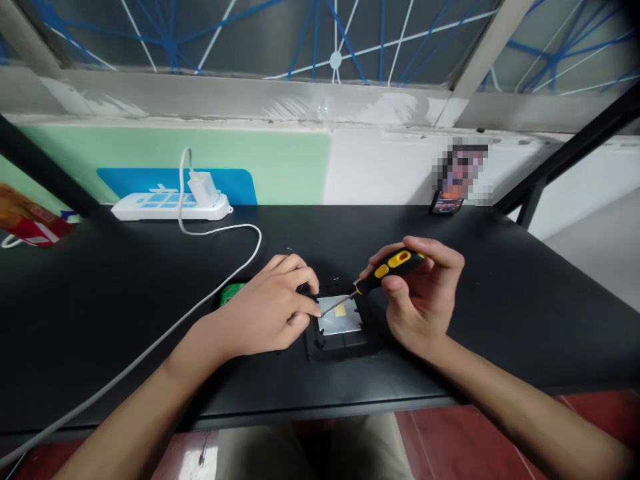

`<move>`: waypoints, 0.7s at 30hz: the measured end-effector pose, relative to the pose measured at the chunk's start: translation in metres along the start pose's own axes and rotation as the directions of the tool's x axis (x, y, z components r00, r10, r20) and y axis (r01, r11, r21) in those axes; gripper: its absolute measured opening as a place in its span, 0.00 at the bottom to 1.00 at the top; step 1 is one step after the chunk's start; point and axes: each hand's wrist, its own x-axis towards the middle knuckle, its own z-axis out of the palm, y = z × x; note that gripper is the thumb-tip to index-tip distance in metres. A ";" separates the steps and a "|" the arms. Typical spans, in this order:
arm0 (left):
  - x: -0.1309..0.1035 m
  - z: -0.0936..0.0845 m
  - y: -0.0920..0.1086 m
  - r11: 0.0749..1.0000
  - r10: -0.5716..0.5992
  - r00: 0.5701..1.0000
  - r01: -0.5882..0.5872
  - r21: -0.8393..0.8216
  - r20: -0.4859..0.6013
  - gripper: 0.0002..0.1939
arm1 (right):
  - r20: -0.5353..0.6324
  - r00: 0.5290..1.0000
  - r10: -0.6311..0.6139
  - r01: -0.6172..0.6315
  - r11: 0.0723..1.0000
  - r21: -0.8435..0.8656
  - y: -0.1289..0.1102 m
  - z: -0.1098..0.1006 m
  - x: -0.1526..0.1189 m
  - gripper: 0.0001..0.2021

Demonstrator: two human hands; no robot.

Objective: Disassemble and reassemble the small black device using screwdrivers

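Observation:
My right hand (425, 300) grips a black and yellow screwdriver (397, 264), its shaft slanting down to the left. The screwdriver's tip meets the left edge of a silver metal plate (345, 323) with a small yellow sticker. That plate sits inside a black plastic casing (345, 353) lying on the table. My left hand (273, 307) holds the casing's left edge with bent fingers, the fingertips close to the screwdriver tip. Partly hidden behind my left hand is a green circuit board (231, 292).
A white power strip (170, 207) with a plugged-in charger (203, 189) stands at the back left; its white cable (200, 303) crosses the black table (500, 300). A phone (453, 190) leans on the wall. A red packet (37, 223) lies far left. Small screws (336, 279) lie beyond the casing.

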 end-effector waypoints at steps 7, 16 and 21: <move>-0.001 -0.001 0.001 0.999 0.029 1.000 -0.029 0.024 0.002 0.18 | -0.002 1.000 -0.009 0.009 1.000 -0.020 -0.001 0.000 0.001 0.18; -0.003 -0.001 0.001 0.997 0.045 0.998 -0.047 0.060 0.039 0.16 | -0.013 0.999 -0.048 0.048 0.998 -0.045 -0.001 -0.001 0.002 0.18; -0.002 -0.002 0.002 0.998 0.035 0.998 -0.038 0.056 0.046 0.16 | 0.008 0.999 -0.045 0.046 0.998 -0.051 -0.001 -0.001 0.000 0.18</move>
